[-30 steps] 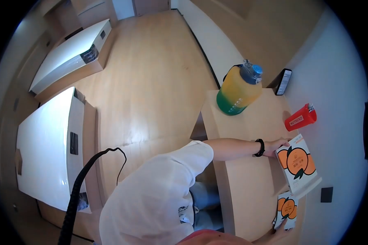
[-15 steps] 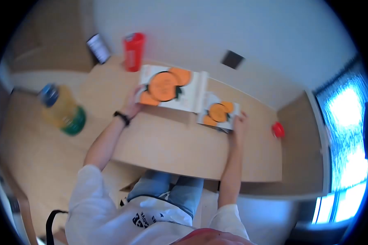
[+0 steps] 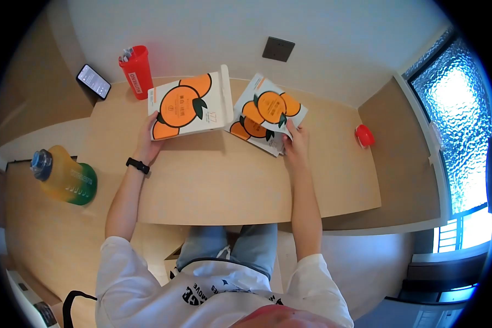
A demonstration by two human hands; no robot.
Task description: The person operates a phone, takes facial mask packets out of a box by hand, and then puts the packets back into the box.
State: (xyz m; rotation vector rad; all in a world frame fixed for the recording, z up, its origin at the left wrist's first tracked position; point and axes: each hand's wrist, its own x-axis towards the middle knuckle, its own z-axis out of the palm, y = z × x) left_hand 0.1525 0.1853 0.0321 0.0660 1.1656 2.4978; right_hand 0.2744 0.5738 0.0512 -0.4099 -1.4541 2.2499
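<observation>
My left hand [image 3: 149,138], with a black band on its wrist, grips the left end of a white box [image 3: 216,112] printed with oranges. The box is tilted above the desk, and its right end has a raised flap. My right hand [image 3: 296,146] pinches the lower right corner of a white packet with oranges [image 3: 293,111]. Beneath that packet lies a second orange-printed packet [image 3: 237,130], partly covered by it. The box's right edge is close to the packets.
A red cup [image 3: 138,76] and a phone [image 3: 94,82] stand at the desk's back left. A large yellow-green bottle [image 3: 71,177] is at the left. On the right side of the desk [image 3: 218,191] lies a red lid [image 3: 364,136], near a side panel and window.
The view has swung round from the room to the desk. The top packet now sits turned and shifted over the other one, and more of both shows. My left hand still holds the box.
</observation>
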